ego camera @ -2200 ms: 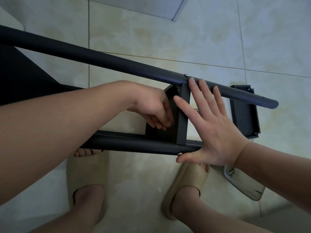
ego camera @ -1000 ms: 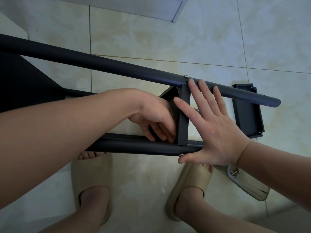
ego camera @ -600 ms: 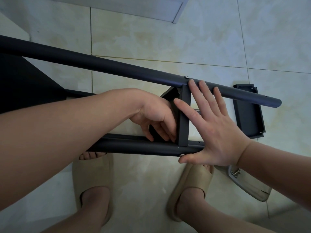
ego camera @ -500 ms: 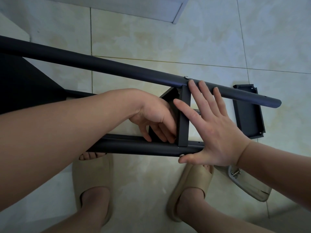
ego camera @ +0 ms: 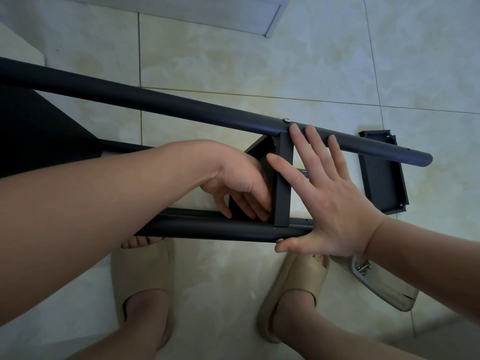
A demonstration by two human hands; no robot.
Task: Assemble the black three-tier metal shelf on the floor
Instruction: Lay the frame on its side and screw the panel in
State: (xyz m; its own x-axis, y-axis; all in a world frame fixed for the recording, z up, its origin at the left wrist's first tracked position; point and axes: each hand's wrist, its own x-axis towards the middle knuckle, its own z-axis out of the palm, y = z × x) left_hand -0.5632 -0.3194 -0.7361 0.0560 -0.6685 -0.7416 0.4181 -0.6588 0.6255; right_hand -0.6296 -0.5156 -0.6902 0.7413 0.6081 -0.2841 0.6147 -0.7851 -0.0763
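The shelf (ego camera: 207,227), with two poles (ego camera: 181,107) and one panel (ego camera: 283,188), was pressed at centre frame by a flat right hand (ego camera: 330,201); what the curled left hand (ego camera: 241,183) held was unclear.

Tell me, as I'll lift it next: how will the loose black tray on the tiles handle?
The loose black tray looks like folded sheet metal with raised rims, so probably stiff, not floppy. Lying flat on glossy floor tiles, it would likely slide when pushed, not roll or tip. Thin walls suggest it is fairly light.

The left hand (ego camera: 241,188) hangs from a bent wrist, its fingers (ego camera: 255,206) curled downward. The right hand (ego camera: 335,201) is flat, all fingers spread straight.
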